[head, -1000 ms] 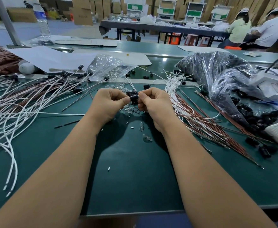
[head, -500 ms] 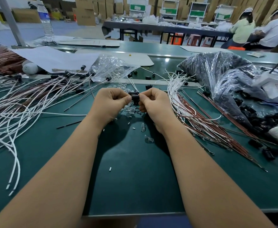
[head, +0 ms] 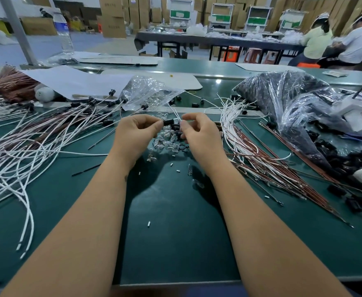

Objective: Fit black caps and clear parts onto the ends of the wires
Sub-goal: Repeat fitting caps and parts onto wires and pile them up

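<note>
A green work surface (head: 175, 243) is spread across the whole foreground, with both bare forearms laid over it. To the left, a large fan of white and brown wires (head: 25, 144) is strewn, many ends already fitted with black caps (head: 93, 101). To the right, a second bundle of white and brown wires (head: 257, 159) is laid, its ends bare. Behind that bundle a big clear plastic bag of black parts (head: 293, 108) is slumped, with loose black pieces spilled beside it. A smaller clear bag of clear parts (head: 148, 93) is set at the far centre, next to white sheets of paper (head: 73, 82). A water bottle (head: 63, 31) is stood upright at the far left. The left hand (head: 136, 135) is held just above a small heap of clear parts (head: 167, 142), its thumb and forefinger pinched on one black cap (head: 168, 122). The right hand (head: 199, 133) is raised just beside it, fingers curled toward the cap's other end, where something small is met; whether it is gripped cannot be told. Tiny white sleeves (head: 148, 224) are scattered on the surface nearer the body.
</note>
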`<act>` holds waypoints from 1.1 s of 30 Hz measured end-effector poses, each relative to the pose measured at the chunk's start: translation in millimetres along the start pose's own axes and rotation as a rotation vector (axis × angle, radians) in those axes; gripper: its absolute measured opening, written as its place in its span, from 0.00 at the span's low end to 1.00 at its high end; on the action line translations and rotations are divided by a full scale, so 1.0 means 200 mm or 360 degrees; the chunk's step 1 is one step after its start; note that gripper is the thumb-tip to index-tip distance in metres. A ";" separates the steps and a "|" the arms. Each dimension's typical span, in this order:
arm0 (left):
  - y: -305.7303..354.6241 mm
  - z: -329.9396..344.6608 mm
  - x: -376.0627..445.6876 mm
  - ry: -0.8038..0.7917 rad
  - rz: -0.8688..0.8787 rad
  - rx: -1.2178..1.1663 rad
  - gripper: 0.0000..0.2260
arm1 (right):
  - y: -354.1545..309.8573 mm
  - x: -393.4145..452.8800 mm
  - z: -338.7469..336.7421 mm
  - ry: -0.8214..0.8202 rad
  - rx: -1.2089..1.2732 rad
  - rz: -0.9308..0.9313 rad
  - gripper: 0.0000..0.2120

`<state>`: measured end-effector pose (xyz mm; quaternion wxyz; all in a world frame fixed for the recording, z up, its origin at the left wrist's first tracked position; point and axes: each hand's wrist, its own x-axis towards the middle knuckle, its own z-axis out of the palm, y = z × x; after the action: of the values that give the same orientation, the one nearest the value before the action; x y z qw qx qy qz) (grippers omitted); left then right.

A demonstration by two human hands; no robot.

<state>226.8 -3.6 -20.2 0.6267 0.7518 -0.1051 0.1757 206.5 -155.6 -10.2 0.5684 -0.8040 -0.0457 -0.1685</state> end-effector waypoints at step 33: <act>-0.01 -0.02 0.02 -0.0149 -0.0150 -0.0499 0.15 | -0.02 -0.06 0.08 -0.0681 -0.0914 -0.0592 0.06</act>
<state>230.8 1.4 -19.9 0.7384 0.6562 -0.1249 0.0922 198.5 -138.2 -15.3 0.2581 -0.9251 -0.2587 -0.1032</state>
